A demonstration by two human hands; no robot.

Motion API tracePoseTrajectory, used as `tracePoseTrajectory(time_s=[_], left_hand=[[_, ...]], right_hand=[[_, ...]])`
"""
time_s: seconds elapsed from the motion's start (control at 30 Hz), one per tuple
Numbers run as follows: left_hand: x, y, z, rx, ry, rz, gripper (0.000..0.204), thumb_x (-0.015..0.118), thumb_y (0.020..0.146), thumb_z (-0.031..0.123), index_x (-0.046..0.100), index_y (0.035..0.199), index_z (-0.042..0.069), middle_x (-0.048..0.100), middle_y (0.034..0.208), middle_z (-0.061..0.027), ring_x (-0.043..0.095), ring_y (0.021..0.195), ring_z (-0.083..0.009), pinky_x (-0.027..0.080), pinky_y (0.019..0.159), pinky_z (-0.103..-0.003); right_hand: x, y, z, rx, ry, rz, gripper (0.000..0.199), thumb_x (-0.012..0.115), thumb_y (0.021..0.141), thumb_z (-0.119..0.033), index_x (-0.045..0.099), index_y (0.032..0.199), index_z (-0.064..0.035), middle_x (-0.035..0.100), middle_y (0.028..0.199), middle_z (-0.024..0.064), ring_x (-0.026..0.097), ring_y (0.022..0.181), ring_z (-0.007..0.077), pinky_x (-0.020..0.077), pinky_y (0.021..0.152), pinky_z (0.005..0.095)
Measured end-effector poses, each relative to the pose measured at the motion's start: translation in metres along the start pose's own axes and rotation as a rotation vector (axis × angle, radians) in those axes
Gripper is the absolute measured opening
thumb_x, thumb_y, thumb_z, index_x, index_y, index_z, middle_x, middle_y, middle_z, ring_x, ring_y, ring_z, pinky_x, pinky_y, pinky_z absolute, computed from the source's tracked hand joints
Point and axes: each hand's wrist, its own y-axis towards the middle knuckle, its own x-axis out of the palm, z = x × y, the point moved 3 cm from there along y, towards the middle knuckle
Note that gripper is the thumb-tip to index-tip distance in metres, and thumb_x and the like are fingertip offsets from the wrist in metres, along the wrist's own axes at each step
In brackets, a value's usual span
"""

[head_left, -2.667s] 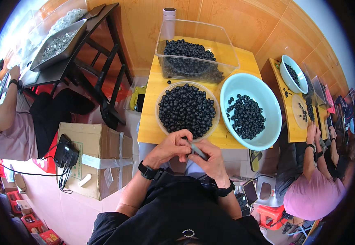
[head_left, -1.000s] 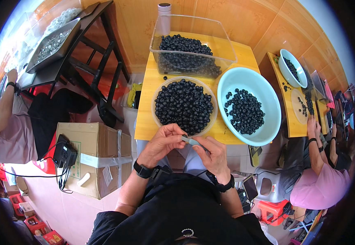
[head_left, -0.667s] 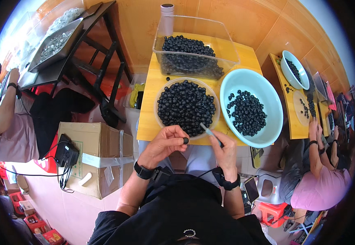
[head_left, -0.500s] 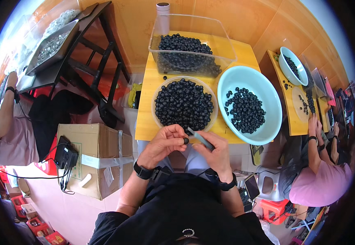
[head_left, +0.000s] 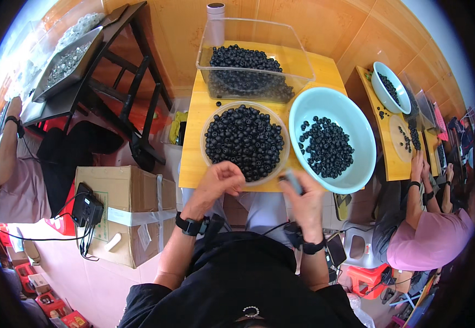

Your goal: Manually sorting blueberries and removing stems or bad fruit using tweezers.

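My left hand (head_left: 219, 186) is at the near rim of a shallow round tray (head_left: 204, 158), fingertips pressed together. Whatever they may hold is hidden. My right hand (head_left: 307, 203), smeared by motion, grips a slim grey-handled tool (head_left: 293, 183) just below the light blue basin (head_left: 369, 164). The tool's working end cannot be made out. Round black beads (head_left: 243, 139) with holes fill the tray, and a smaller heap of black beads (head_left: 327, 147) lies in the basin.
A clear plastic bin (head_left: 256, 74) of black beads stands at the back of the yellow table (head_left: 191, 164), before a pinkish bottle (head_left: 215, 27). Left are a cardboard box (head_left: 122, 218) and black stand (head_left: 133, 93). People sit on both sides, one near another blue basin (head_left: 406, 104).
My hands have moved apart, the right one swinging rightward and down with the grey tool. The black bead seen at my left fingertips no longer shows.
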Motion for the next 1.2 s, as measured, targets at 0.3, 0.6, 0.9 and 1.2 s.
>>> tracePoseTrajectory(time_s=[0.3,0.6,0.9,1.2], left_hand=[[-0.001,0.044,0.022,0.507,0.897,0.307,0.023,0.072,0.069,-0.002,0.068,0.091,-0.001,0.061,0.076,-0.0077,0.058,0.063,-0.0141,0.048,0.058,-0.028],[0.013,0.05,0.015,0.585,1.22,0.304,0.024,0.073,0.063,-0.003,0.066,0.085,-0.001,0.06,0.081,-0.0109,0.058,0.065,-0.0227,0.048,0.061,-0.033],[-0.01,0.032,0.017,0.161,-0.079,0.045,0.016,0.064,0.085,0.001,0.062,0.101,0.001,0.065,0.092,-0.0061,0.064,0.076,-0.0123,0.055,0.068,-0.023],[0.003,0.004,0.006,0.027,-0.528,-0.146,0.021,0.061,0.087,0.002,0.058,0.108,0.002,0.064,0.097,-0.0078,0.067,0.083,-0.0149,0.057,0.076,-0.023]], right_hand=[[-0.061,0.015,0.006,-0.206,-0.264,0.484,0.034,0.068,0.078,-0.001,0.062,0.111,-0.0029,0.054,0.082,0.0059,0.051,0.068,0.0152,0.0423,0.061,0.0281],[-0.043,0.004,0.008,-0.186,-0.386,0.325,0.02,0.066,0.078,0.002,0.065,0.098,0.0015,0.054,0.075,0.0107,0.053,0.065,0.0221,0.0413,0.059,0.0323],[-0.021,0.0,0.0,-0.186,-0.317,0.152,0.021,0.068,0.078,-0.001,0.066,0.098,-0.0006,0.055,0.073,0.0092,0.052,0.059,0.0195,0.0395,0.053,0.0305],[0.027,-0.005,-0.012,-0.334,-0.201,-0.137,0.02,0.066,0.083,-0.014,0.066,0.101,-0.0047,0.057,0.075,0.0099,0.058,0.062,0.027,0.044,0.054,0.0343]])
